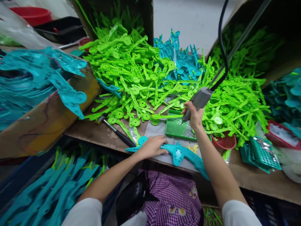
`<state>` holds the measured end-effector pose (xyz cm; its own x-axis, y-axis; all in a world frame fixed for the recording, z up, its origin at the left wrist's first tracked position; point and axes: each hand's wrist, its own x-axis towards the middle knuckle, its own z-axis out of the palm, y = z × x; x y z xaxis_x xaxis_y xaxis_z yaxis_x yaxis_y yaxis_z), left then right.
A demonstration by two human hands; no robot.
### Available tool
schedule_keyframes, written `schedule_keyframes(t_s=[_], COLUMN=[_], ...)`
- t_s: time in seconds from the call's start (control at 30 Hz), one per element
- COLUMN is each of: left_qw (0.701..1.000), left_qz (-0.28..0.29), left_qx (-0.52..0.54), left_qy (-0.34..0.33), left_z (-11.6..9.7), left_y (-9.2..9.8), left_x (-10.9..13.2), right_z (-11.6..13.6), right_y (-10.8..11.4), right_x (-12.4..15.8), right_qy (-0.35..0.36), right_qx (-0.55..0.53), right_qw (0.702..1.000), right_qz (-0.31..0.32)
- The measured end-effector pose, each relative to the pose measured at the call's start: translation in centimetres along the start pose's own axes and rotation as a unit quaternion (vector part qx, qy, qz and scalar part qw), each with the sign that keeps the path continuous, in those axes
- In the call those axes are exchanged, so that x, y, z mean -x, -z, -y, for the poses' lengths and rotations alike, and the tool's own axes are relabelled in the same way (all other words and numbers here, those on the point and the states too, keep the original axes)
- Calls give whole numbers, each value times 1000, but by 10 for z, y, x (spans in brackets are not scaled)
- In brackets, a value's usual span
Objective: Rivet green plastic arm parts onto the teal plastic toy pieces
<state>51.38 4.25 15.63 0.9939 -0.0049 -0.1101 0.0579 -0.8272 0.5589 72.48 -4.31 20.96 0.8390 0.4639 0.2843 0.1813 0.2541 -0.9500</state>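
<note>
I watch through the head camera, reading the clock with the blue piece (177, 153) as its centre and twelve pointing away from the wearer. That piece lies at the near edge of the surface (245, 175), with the left hand (154, 146) clamped over it, thumb on the near side and fingers beyond. The right hand (194, 114) is wrapped round a grey power screwdriver (201, 96), its bit above a green tray (171, 125) of screws at one o'clock; I can't tell whether it touches them. I see a hammer (118, 132) at ten, a heap of green parts (135, 80) at eleven and a red bowl (227, 142) near three.
</note>
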Motion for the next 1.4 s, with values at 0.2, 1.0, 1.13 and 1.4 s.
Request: schedule_keyframes(t_s=[0.2, 1.0, 1.13, 1.4], left_qw=[1000, 1000, 1000, 1000], left_qz=[-1, -10, -4, -3], left_qx=[-6, -2, -11, -2], left_qy=[-4, -5, -3, -14], left_z=[0, 3, 3, 3], left_y=[-1, -5, -4, -5], left_x=[0, 0, 0, 0], right_z=[-20, -28, -2, 58], right_y=[-10, -7, 0, 55], right_x=[1, -1, -2, 83], right_qy=[22, 17, 28, -23], right_qx=[-55, -24, -32, -98], right_qw=[998, 999, 998, 995], right_qz=[-28, -23, -38, 25])
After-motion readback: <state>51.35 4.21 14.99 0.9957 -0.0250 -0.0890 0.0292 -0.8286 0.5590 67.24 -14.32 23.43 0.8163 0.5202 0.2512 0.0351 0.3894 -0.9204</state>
